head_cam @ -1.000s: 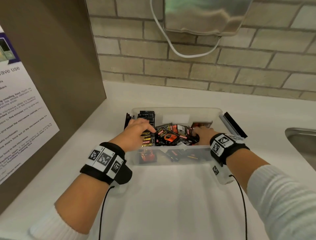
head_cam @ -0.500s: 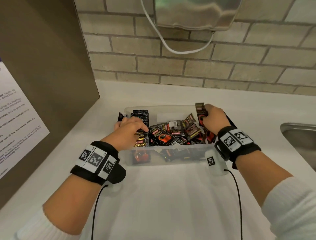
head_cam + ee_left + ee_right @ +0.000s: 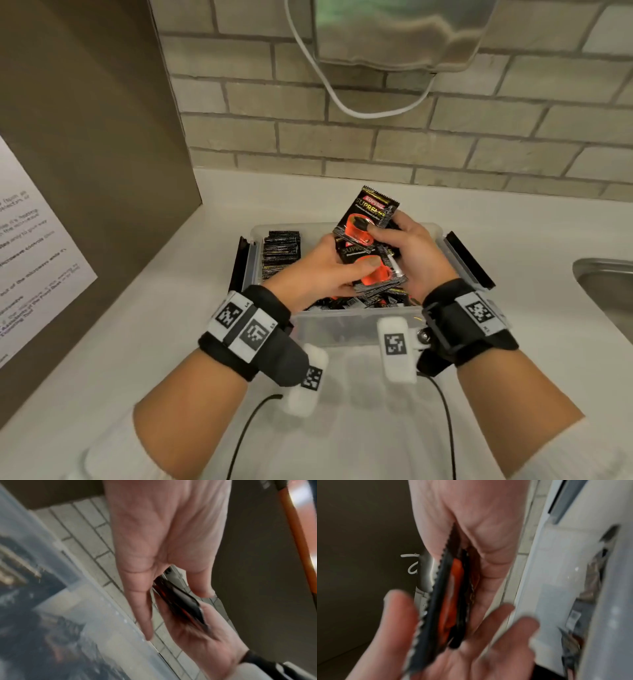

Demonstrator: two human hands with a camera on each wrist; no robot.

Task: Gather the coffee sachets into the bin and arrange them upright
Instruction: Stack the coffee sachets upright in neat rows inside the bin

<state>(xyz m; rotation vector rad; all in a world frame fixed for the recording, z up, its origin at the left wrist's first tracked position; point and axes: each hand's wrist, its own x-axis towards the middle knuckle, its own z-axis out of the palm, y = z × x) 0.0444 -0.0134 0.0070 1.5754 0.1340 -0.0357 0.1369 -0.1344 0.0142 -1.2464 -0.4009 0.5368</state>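
Note:
A clear plastic bin [image 3: 337, 329] stands on the white counter. A row of black coffee sachets [image 3: 281, 250] stands upright at its left end, and loose sachets [image 3: 356, 302] lie along its front. Both hands meet above the bin. My left hand [image 3: 325, 270] grips a small stack of black-and-red sachets [image 3: 378, 275], thumb on top. My right hand [image 3: 412, 253] pinches another sachet [image 3: 366, 216] that fans up and back from the stack. The left wrist view shows the stack [image 3: 180, 601] edge-on between my fingers. In the right wrist view the sachets [image 3: 452, 595] lie against my palm.
A steel sink [image 3: 609, 291] lies at the right edge. A brown panel [image 3: 96, 154] with a printed notice [image 3: 30, 260] closes the left side. Behind the bin is a brick wall with a metal dispenser [image 3: 394, 31] and a white cable [image 3: 346, 106]. Black lid clips [image 3: 470, 261] flank the bin.
My left hand left the upright row and rose to the bin's middle. My right hand lifted sachets from the right end and brought them over to meet it.

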